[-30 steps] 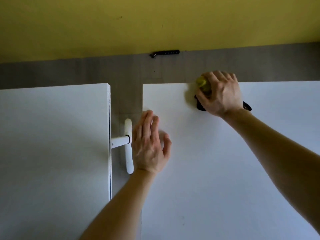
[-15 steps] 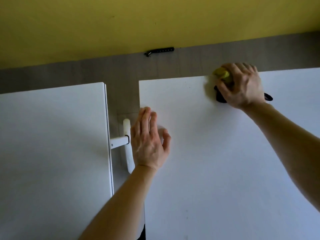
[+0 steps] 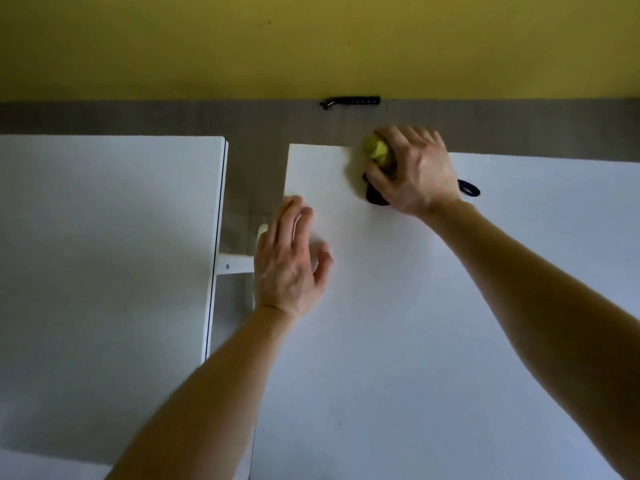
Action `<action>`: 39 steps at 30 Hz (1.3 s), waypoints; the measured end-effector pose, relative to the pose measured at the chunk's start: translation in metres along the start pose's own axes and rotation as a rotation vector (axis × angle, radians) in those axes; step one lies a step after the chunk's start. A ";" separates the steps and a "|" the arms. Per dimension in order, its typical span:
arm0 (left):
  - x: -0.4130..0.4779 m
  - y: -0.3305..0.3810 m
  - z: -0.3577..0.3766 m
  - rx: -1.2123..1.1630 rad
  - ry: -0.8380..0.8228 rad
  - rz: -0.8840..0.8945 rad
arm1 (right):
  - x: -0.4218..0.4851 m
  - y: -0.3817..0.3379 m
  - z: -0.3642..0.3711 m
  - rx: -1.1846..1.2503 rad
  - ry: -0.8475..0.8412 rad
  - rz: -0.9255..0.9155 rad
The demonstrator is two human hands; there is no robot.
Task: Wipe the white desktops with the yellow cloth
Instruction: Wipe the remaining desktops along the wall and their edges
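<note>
Your left hand (image 3: 287, 261) lies palm down on the right desktop (image 3: 433, 341), at its left edge near the far corner. The fingers are straight and close together, pointing away from you, the thumb is spread out to the right, and the hand holds nothing. Your forearm runs up to it from the lower left, crossing that edge of the board. Your right hand (image 3: 415, 171) is out at the far edge of the same desktop, knuckles up, fingers curled round the yellow cloth (image 3: 377, 152), which is bunched into a wad and shows only at the fingertips, right on the board's back rim. Under your palm sits a black object (image 3: 375, 197) touching the desktop, and a black strap (image 3: 468, 188) pokes out on the other side of your wrist; you cannot tell what it is or whether your hand grips it too. Your right arm reaches in from the lower right corner. The left desktop (image 3: 104, 254) stands apart from this one, with a strip of grey floor (image 3: 256, 174) showing in the gap between them. A white bracket (image 3: 235, 266) crosses that gap just beside your left hand, partly hidden behind it. Beyond both boards rises a yellow wall (image 3: 311, 39), and a short black bar (image 3: 351, 101) lies along its foot, apart from the cloth.
</note>
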State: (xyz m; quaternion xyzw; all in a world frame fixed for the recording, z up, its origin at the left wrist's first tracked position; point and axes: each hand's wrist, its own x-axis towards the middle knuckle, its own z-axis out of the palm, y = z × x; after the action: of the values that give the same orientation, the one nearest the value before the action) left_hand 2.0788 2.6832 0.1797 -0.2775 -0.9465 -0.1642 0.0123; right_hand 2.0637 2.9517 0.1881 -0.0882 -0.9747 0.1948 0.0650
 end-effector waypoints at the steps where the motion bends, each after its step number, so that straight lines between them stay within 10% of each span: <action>1: 0.000 0.001 -0.001 0.019 -0.001 0.008 | -0.018 0.030 -0.015 -0.023 0.010 0.050; 6: 0.000 -0.001 -0.001 0.099 0.028 0.081 | -0.044 0.087 -0.045 -0.152 0.003 0.229; 16: 0.000 -0.004 -0.003 0.083 -0.009 0.087 | 0.012 -0.005 0.001 0.004 -0.098 -0.086; 22: 0.001 -0.002 -0.004 0.081 -0.015 0.085 | -0.071 0.138 -0.069 -0.141 -0.018 0.233; 27: 0.007 -0.003 -0.003 0.035 -0.010 0.167 | -0.046 0.081 -0.041 -0.184 0.011 0.294; 34: 0.007 0.000 -0.014 0.200 -0.127 0.292 | 0.033 -0.043 0.020 -0.043 -0.084 -0.069; 39: 0.018 0.050 -0.032 0.450 -0.485 0.144 | -0.038 0.094 -0.041 -0.004 -0.038 0.034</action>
State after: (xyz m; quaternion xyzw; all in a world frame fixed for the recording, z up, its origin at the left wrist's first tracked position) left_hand 2.0873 2.7217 0.2275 -0.3648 -0.9124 0.1209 -0.1409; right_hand 2.1211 3.0450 0.1853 -0.1010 -0.9746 0.1953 0.0429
